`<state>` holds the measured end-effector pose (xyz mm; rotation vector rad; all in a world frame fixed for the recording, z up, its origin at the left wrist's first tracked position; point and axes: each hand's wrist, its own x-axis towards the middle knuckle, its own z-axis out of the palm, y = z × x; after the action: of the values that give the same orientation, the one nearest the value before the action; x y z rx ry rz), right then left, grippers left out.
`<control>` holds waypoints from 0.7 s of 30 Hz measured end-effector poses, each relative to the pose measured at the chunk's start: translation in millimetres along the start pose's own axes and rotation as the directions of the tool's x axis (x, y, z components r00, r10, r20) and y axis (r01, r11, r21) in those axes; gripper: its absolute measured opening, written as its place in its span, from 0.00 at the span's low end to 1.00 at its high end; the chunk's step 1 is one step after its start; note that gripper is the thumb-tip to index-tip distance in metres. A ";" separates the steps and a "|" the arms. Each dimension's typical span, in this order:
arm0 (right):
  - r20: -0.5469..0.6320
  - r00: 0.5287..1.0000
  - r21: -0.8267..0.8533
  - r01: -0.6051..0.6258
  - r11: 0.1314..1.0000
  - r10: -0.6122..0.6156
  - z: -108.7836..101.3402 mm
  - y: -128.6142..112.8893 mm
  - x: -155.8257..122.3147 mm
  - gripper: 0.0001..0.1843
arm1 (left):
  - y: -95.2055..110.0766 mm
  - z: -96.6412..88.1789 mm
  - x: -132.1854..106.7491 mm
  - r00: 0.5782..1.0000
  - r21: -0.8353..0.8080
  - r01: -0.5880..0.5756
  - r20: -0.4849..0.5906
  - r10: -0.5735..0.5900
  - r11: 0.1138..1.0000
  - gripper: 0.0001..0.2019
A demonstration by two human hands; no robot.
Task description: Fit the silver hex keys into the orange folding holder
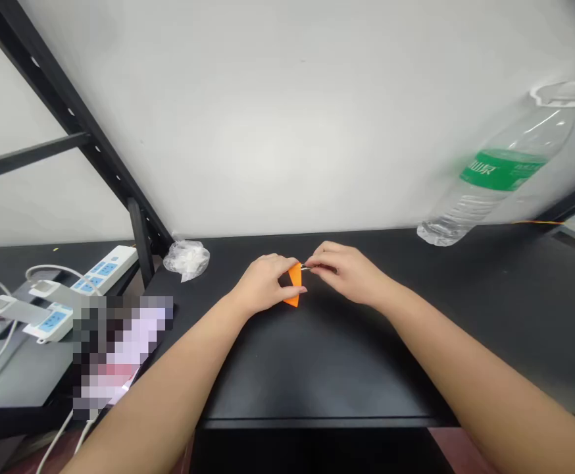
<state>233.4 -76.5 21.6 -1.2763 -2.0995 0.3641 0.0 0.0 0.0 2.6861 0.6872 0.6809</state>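
Near the middle of the black tabletop [277, 375], my left hand [265, 280] pinches a small flat orange piece [295, 280] between thumb and fingers. Paper or plastic, I cannot tell which. From the right, my right hand [344, 270] is closed on a thin, light metallic-looking piece [306, 268] whose tip meets the upper right edge of the orange piece. Most of that thin piece is hidden by my fingers, so its kind does not show. Whether its tip goes into the orange piece or only touches it is too small to make out.
A crumpled clear plastic bag [186, 259] lies at the back left. At the back right a large clear bottle [504, 170] with a green label stands against the wall. Left are a power strip [100, 273], white cables, a pixelated patch and a black metal frame [77, 108].
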 end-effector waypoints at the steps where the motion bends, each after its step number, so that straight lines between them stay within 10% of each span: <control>1: 0.007 1.000 0.037 -0.002 0.999 0.002 3.2 -2.4 0.5 0.12 | 1.3 0.1 0.1 1.000 0.001 -0.008 0.009 0.008 1.000 0.19; 10: 0.020 0.997 0.167 -0.074 0.983 0.072 17.2 -2.5 3.3 0.05 | 2.5 -0.9 0.0 1.000 -0.013 0.001 0.017 -0.001 1.000 0.16; 21: 0.151 0.940 -0.346 -0.238 0.908 0.304 -16.8 62.8 -9.2 0.09 | 1.0 -2.0 -1.0 0.997 -0.058 0.073 -0.025 -0.075 0.996 0.18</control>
<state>290.5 -55.4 -2.9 -1.8056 -2.2167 0.2851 -1.4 -1.1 1.7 2.5901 0.7584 0.7085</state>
